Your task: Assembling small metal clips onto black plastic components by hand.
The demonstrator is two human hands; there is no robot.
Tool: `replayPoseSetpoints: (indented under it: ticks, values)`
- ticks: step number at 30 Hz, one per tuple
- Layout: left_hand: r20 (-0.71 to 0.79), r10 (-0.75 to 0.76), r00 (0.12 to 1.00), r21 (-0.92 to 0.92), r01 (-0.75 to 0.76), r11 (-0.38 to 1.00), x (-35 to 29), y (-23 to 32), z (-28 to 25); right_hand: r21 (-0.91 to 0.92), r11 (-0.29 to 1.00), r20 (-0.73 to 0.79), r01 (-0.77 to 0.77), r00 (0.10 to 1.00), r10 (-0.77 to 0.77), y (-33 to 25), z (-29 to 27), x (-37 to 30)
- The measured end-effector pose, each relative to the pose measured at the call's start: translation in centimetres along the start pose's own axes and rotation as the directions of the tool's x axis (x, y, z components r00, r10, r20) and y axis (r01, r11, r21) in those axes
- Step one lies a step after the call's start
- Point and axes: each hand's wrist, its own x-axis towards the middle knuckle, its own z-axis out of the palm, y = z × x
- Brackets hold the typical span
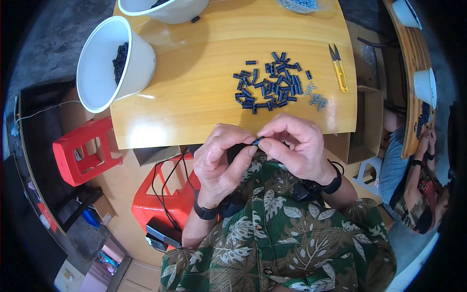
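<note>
Just off the table's near edge, my left hand (221,158) and my right hand (294,146) meet, fingertips pinched together. Between them is a small black cylindrical part (257,141), mostly covered by my fingers. Beyond my hands, a loose pile of short black cylindrical parts (272,85) lies on the wooden table (194,73). Right of that pile sits a small heap of tiny silver metal pieces (317,101), perhaps screws. Yellow-handled thread snips (339,70) rest near the table's right edge, blades pointing away from me.
A white tub (143,63) with black parts tilts at the table's left; another white tub (182,12) stands at the far edge, near a clear bowl (304,6) of bluish pieces. Red stools (87,151) are at lower left. At right, another person (413,180) works at a second table (411,44).
</note>
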Motion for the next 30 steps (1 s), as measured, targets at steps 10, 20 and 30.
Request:
replayPoseSetpoints:
  ticks: [10,20,30]
  values:
    - [0.025,-0.001,1.0,0.119,-0.002,0.993,0.2,0.6,0.1,0.792,0.281,0.382,-0.543,0.798,0.465,1.2,-0.4,-0.7]
    - [0.053,0.031,0.998,0.18,-0.04,0.983,-0.2,0.0,0.4,0.82,0.186,0.41,-0.541,0.783,0.468,1.7,0.4,-1.0]
    - [0.09,0.092,0.992,0.456,-0.124,0.882,0.2,0.8,0.9,0.506,0.747,0.031,-0.43,0.875,0.483,1.3,1.0,-1.1]
